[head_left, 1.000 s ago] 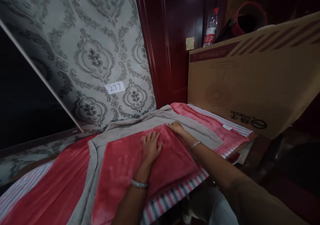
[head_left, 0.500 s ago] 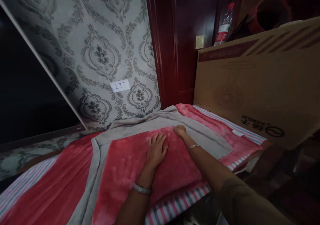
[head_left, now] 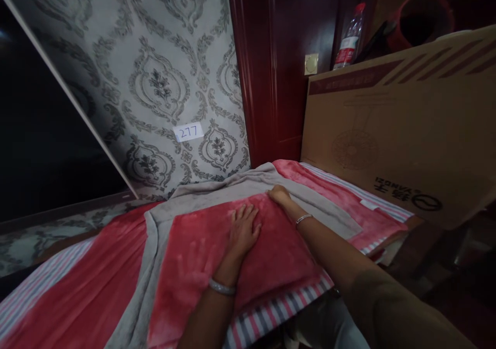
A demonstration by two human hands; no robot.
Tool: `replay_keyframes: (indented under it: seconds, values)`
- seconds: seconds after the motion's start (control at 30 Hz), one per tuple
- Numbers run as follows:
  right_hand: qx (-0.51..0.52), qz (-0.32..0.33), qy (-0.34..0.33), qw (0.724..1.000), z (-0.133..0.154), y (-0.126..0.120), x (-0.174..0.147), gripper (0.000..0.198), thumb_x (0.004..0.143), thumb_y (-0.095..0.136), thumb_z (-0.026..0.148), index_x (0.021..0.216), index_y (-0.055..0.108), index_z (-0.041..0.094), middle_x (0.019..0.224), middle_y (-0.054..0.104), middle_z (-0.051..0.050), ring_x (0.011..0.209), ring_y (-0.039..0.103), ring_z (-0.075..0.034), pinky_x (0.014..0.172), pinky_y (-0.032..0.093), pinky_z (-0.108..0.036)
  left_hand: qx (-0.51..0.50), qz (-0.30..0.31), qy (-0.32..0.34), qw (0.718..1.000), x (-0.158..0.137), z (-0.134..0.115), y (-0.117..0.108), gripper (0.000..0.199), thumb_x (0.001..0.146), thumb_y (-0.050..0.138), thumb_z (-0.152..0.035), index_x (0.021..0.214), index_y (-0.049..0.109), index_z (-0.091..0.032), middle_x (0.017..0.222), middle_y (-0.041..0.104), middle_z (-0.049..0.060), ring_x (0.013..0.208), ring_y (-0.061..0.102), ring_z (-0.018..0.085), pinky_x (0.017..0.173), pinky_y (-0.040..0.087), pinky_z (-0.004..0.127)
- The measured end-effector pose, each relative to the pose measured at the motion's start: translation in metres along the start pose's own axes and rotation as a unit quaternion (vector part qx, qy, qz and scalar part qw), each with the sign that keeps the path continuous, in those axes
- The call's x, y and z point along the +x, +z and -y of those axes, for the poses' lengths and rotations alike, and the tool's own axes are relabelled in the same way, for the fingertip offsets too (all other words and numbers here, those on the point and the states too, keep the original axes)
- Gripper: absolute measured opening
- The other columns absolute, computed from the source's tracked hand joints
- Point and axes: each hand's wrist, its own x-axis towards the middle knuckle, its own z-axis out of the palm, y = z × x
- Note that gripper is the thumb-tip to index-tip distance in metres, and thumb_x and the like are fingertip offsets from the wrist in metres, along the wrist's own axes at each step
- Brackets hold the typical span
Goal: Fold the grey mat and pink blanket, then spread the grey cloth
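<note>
A folded red plush blanket lies flat over a grey plush cloth. My left hand rests palm down on the red blanket near its far edge, fingers spread. At the far right corner of that blanket is my right hand, its fingers closed in a pinch on the corner. The fingertips are partly hidden behind the knuckles. Faint hand-shaped marks show in the pile left of my left hand.
More red plush and a striped sheet lie underneath. A large cardboard box stands at right, carrying a plastic bottle. A dark screen is at left. Behind are patterned wallpaper, a number card and a dark red door.
The view has shifted slightly. My left hand stays flat on the red blanket and my right hand stays at its corner. The blanket's near right corner sits slightly farther right.
</note>
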Motion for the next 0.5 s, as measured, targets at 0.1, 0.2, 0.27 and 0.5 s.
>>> replay_keyframes:
  seconds: [0.1,0.2,0.27,0.5]
  values:
    - [-0.007,-0.01,0.006,1.0,0.004,0.001,-0.002,0.035,0.091,0.069,0.042,0.11,0.071,0.013,0.116,0.071,-0.014,0.106,0.068,-0.024,0.09,0.054,-0.038,-0.002,0.007,-0.012,1.0,0.0,-0.002,-0.001,0.051,0.094,0.055,-0.029,0.145,0.053,-0.026,0.154,0.05,0.006,0.147,0.037,0.028,0.122,0.025,0.054]
    - [-0.016,-0.028,0.001,0.999,0.011,0.003,-0.004,0.033,0.089,0.071,0.037,0.11,0.073,0.011,0.119,0.071,-0.019,0.113,0.067,-0.027,0.092,0.053,-0.037,-0.007,0.009,-0.011,1.0,-0.001,-0.003,-0.001,0.051,0.094,0.055,-0.03,0.145,0.053,-0.027,0.155,0.05,0.005,0.147,0.037,0.027,0.122,0.025,0.054]
    - [-0.02,-0.037,-0.007,0.999,0.015,0.006,-0.006,0.028,0.091,0.067,0.028,0.112,0.072,0.01,0.121,0.071,-0.019,0.114,0.067,-0.027,0.094,0.052,-0.039,-0.011,0.007,-0.004,1.0,-0.002,-0.003,0.0,0.051,0.095,0.054,-0.032,0.145,0.052,-0.027,0.154,0.05,0.005,0.147,0.036,0.027,0.122,0.025,0.054]
    - [0.03,-0.048,-0.05,0.997,0.014,0.013,-0.007,0.02,0.088,0.063,0.009,0.102,0.077,0.008,0.12,0.069,-0.026,0.124,0.061,-0.033,0.101,0.046,-0.038,-0.015,-0.011,-0.001,1.0,-0.004,-0.002,0.004,0.049,0.094,0.055,-0.033,0.143,0.055,-0.027,0.152,0.053,0.005,0.145,0.04,0.029,0.122,0.027,0.055]
